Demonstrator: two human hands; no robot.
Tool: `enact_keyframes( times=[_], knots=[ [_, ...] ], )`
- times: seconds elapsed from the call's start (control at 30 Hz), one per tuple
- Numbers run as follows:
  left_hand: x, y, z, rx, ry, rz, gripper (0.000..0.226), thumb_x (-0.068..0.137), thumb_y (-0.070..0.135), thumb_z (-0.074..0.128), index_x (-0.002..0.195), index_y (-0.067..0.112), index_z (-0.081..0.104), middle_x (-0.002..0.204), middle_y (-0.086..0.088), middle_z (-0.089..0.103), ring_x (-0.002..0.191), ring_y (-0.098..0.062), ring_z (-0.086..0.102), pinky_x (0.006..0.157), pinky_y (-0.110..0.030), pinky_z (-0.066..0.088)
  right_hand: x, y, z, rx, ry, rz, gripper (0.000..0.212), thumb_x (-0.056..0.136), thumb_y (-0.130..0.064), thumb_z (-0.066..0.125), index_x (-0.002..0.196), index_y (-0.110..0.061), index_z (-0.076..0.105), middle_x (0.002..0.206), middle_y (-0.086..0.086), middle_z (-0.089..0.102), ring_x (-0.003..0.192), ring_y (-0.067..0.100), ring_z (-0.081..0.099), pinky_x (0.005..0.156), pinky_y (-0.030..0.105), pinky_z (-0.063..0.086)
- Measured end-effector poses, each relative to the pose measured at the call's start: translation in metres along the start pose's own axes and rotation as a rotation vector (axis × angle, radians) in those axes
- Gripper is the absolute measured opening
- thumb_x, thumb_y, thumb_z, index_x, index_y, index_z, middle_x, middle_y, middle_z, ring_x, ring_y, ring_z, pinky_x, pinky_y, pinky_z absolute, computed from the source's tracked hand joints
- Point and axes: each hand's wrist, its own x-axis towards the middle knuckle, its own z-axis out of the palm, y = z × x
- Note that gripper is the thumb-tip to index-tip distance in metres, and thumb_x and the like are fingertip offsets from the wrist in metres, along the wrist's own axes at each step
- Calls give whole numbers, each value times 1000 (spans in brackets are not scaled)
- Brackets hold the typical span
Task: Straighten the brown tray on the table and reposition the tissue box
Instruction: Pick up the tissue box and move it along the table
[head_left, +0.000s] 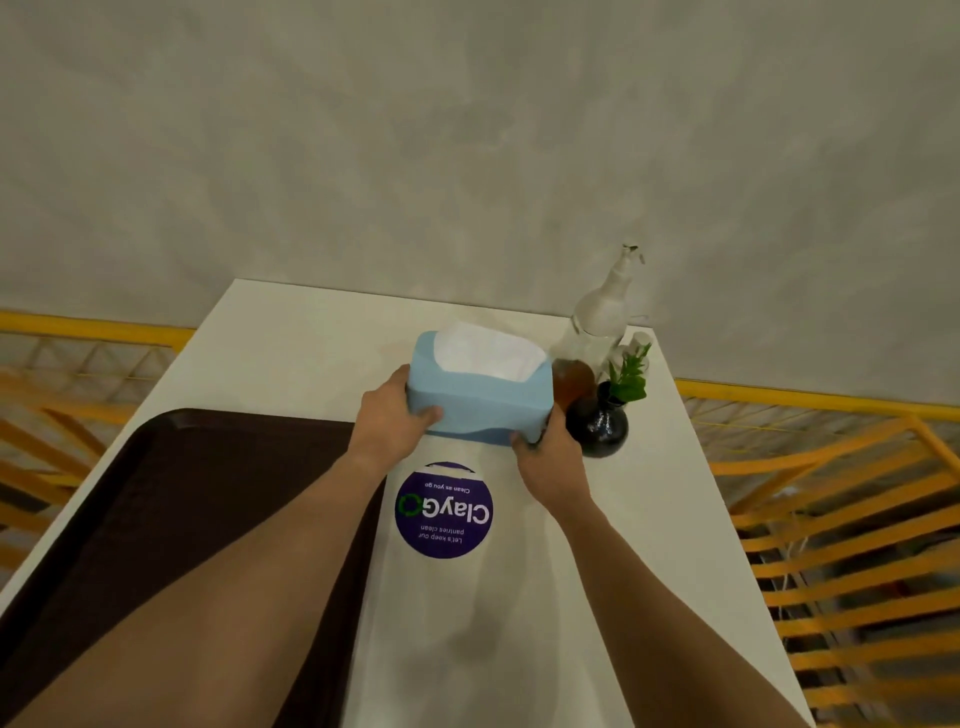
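A light blue tissue box (480, 402) with white tissue showing at its top is held between both hands over the far middle of the white table (649, 519). My left hand (392, 418) grips its left end, thumb on the front face. My right hand (548, 457) clasps its right near corner. I cannot tell whether the box rests on the table or is slightly lifted. The dark brown tray (197, 499) lies flat on the left half of the table, and my left forearm crosses over it.
A black round vase (597, 426) with a green sprig stands just right of the box, with a clear pump bottle (597, 317) and an amber jar (571, 379) behind it. A purple round sticker (444, 512) lies on the tabletop. Yellow railings flank the table.
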Motion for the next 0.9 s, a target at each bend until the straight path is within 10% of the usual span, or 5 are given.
enact_keyframes(
  times=[0.33,0.53,0.9],
  knots=[
    [-9,11,-30,-108,34,58,61,88,20,77,144,17,53,128,-10,69,111,-29,67,95,-43,57,1,-30,2,-72,37,42,55,99,-27,60,147,-18,35,133,10,58,120,32,58,97,47,50],
    [-6,0,-78,-101,92,135,60,88,24,77,143,21,53,131,-5,67,109,-22,64,86,-26,49,-4,-70,23,-96,68,-73,47,98,-29,61,139,-16,42,125,7,64,109,30,63,79,36,49],
    [4,-55,-194,-86,163,120,62,89,28,75,145,20,50,136,-8,64,121,-28,62,100,-41,53,-17,-160,120,-50,28,-108,50,100,-30,60,144,-19,40,136,6,60,120,28,61,86,28,47]
  ],
)
